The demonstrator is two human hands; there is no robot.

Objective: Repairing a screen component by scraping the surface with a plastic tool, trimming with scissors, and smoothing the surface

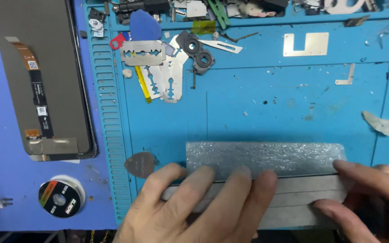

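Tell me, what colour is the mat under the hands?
Bright blue work mat, seen from the head view.

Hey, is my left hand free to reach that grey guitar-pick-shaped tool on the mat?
Probably yes. The grey pick lies bare on the blue mat just beside the left hand, nothing between them. That hand's fingers are pressing on the grey panel, though, so it would have to let go.

- left hand [194, 202] lies palm down at the near edge, four fingers [203, 180] spread flat and pointing far.
- right hand [365, 198] enters from the near right, fingers extended leftward, not curled.
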